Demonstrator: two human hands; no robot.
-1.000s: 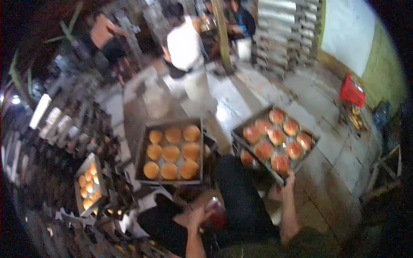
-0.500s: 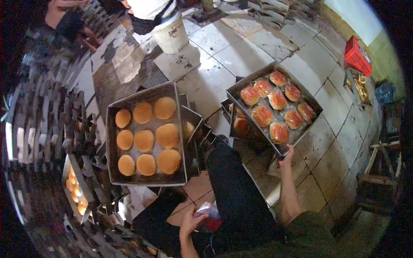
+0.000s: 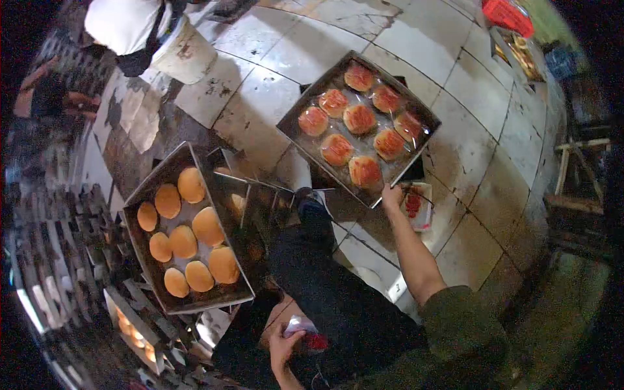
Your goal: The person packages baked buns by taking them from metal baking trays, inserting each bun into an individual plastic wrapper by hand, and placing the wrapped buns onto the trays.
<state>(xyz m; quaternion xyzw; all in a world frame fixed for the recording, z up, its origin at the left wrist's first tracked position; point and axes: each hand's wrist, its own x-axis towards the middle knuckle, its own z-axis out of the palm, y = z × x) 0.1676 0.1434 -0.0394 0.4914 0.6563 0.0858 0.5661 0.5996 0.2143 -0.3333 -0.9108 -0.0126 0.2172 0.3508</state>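
Observation:
My right hand [image 3: 392, 195] grips the near corner of a dark metal baking tray [image 3: 361, 144], its arm stretched forward. Several buns with red topping [image 3: 359, 119] sit in this tray under what looks like clear film. Dark tray edges show beneath it; whether it rests on them I cannot tell. Down by my legs, my left hand [image 3: 281, 348] is closed around a small clear plastic bag [image 3: 315, 341] with red filling. At the left, nearest that hand, stands a second baking tray [image 3: 148, 253] holding several plain golden buns [image 3: 183, 242].
A small white container [image 3: 422, 218] with red stuff lies right of my right forearm. More trays [image 3: 250, 201] stand between the two bun trays. A person beside a white bucket [image 3: 185, 55] and a red crate [image 3: 509, 16] are farther back. A wooden stool [image 3: 578, 175] is right.
My view has turned rightward. My right hand has carried the red-topped bun tray away from me, over the tray edges below, uncovering the white container. My left hand still holds the bag.

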